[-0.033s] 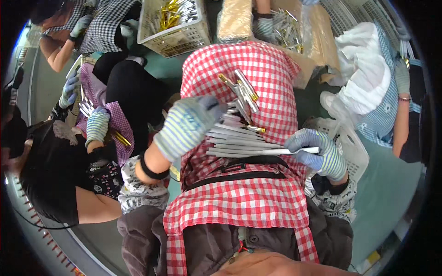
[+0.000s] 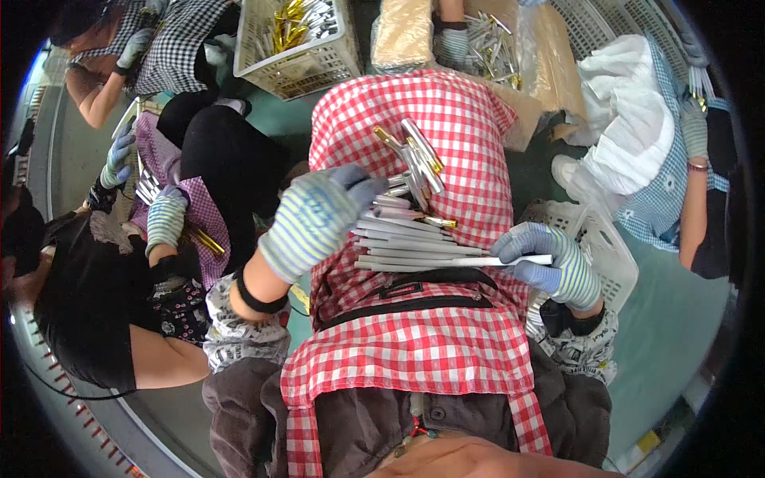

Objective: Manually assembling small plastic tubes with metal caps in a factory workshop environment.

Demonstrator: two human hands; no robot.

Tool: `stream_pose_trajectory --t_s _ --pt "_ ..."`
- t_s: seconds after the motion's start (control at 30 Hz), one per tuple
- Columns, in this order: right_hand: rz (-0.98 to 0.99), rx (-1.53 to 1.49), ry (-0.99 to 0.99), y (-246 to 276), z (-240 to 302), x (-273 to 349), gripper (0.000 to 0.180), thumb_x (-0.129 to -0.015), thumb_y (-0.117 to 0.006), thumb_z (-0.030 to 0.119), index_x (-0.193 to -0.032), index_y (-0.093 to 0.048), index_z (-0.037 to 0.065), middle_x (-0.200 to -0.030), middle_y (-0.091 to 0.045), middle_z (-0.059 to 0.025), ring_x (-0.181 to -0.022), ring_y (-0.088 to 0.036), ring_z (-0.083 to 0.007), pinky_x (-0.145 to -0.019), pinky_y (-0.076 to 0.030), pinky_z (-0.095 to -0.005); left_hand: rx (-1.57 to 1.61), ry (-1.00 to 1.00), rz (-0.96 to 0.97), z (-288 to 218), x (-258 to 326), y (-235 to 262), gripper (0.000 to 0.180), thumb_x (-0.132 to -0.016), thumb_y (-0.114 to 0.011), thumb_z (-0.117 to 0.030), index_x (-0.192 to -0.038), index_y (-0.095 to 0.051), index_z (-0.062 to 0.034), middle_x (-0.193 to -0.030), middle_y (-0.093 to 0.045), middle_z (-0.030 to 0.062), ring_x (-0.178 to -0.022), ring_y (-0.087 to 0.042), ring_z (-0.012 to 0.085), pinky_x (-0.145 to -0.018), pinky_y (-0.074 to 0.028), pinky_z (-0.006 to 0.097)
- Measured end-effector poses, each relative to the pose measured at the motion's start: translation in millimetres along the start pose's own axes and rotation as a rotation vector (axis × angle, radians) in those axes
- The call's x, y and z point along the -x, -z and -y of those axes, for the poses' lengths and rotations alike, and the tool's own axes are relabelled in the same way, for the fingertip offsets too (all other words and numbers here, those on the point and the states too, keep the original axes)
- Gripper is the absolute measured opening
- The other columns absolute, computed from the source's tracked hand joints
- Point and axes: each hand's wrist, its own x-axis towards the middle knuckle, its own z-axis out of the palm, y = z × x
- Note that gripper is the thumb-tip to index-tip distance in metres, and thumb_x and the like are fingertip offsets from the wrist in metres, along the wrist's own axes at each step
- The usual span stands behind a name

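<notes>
On the red-and-white checked apron [image 2: 414, 350] over my lap lies a row of slim white sticks [image 2: 402, 236]. Beyond them is a small heap of shiny silver and gold tubes [image 2: 418, 163]. My right hand [image 2: 562, 267], in a striped glove, is closed around the end of one white stick [image 2: 470, 261] at the near side of the row. My left hand [image 2: 315, 219], gloved alike, hovers at the left ends of the sticks with its fingers bent together. Its fingertips are partly hidden, so what they pinch cannot be made out.
A crate [image 2: 296, 72] of gold and silver pieces stands at the far left. Beyond my lap are a cardboard box [image 2: 519, 119] of similar tubes and a wrapped brown block [image 2: 404, 33]. A white basket [image 2: 610, 255] sits at my right. Co-workers' gloved hands [image 2: 167, 219] are at both sides.
My left hand has shifted slightly left, away from the sticks. My right hand keeps its hold on the white stick.
</notes>
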Motion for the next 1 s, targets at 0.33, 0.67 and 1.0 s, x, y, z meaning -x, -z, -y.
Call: stream_pose_trajectory --t_s 0.33,0.67,1.0 --pt "0.084 0.720 -0.110 8.4 -21.6 13.1 0.024 -0.087 -0.056 0.011 -0.108 -0.065 0.002 -0.099 -0.066 -0.0202 -0.092 -0.065 -0.0368 -0.081 -0.052 -0.0441 0.636 0.007 -0.108 8.0 -1.4 -1.1 0.029 -0.091 -0.057 -0.018 -0.112 -0.069 -0.0023 -0.108 -0.067 0.0162 -0.099 -0.067 0.0338 -0.087 -0.053 0.039" --pt "-0.110 0.569 -0.107 6.6 -11.1 4.8 0.018 -0.088 -0.059 0.013 -0.097 -0.067 -0.001 -0.080 -0.066 -0.0191 -0.072 -0.066 -0.0350 -0.066 -0.050 -0.0411 1.057 0.255 -0.199 11.2 12.7 -25.1 0.019 -0.085 -0.064 0.004 -0.103 -0.070 0.0010 -0.104 -0.069 0.0128 -0.097 -0.068 0.0231 -0.085 -0.053 0.032" --pt "-0.134 0.589 -0.001 -8.2 -12.6 -21.2 0.017 -0.090 -0.062 0.016 -0.092 -0.064 0.000 -0.071 -0.063 -0.0183 -0.064 -0.063 -0.0351 -0.059 -0.047 -0.0413 1.196 0.272 -0.271 11.8 22.2 -21.2 0.021 -0.086 -0.066 0.003 -0.107 -0.066 0.0011 -0.108 -0.066 0.0107 -0.101 -0.063 0.0198 -0.089 -0.050 0.031"
